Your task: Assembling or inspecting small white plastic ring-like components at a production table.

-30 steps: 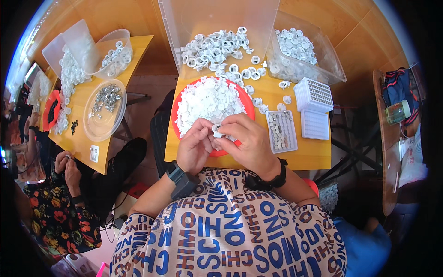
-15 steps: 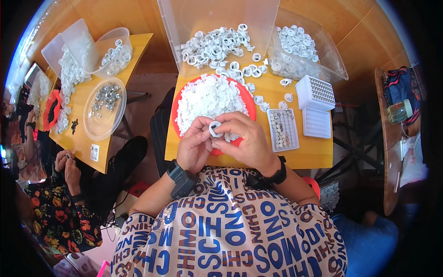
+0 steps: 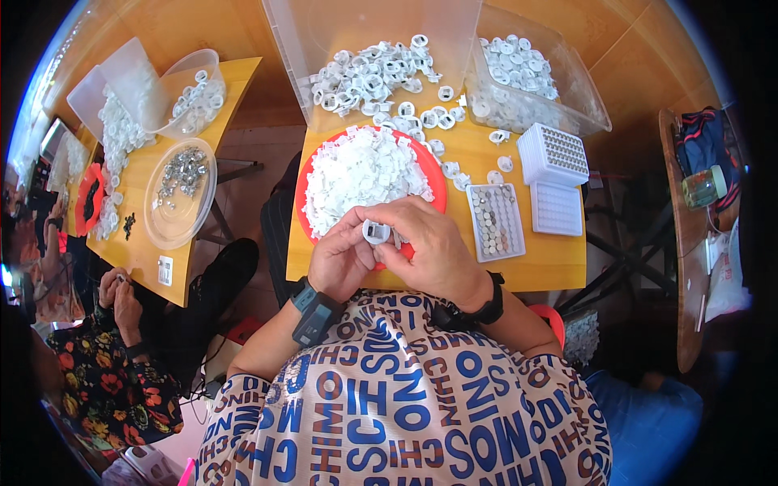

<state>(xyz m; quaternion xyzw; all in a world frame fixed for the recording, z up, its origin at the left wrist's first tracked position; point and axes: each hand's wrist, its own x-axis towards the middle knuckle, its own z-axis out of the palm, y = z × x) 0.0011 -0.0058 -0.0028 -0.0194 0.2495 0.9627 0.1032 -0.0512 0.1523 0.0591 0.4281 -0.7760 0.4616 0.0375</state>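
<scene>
Between my two hands sits a small round white plastic housing (image 3: 376,232) with a dark rectangular slot in its face. My left hand (image 3: 341,253) pinches it from the left with curled fingers. From the other side, the thumb and fingers of my right hand (image 3: 427,247) close on it too. Both hands are over the near rim of a red round tray (image 3: 438,182), heaped with small white plastic clips (image 3: 365,174). Right of the tray lies a white slotted tray (image 3: 496,223) partly filled with small silvery button cells.
Similar white housings (image 3: 373,77) spill from a clear bin (image 3: 284,61); another clear bin (image 3: 596,113) holds more. A stack of white cell trays (image 3: 554,154) stands at the right. At a left table (image 3: 235,97), another person's hands (image 3: 120,300) work.
The housing has been turned in my fingers, so its slotted face shows more fully. My right fingers have closed in around it. The whole view has shifted slightly.
</scene>
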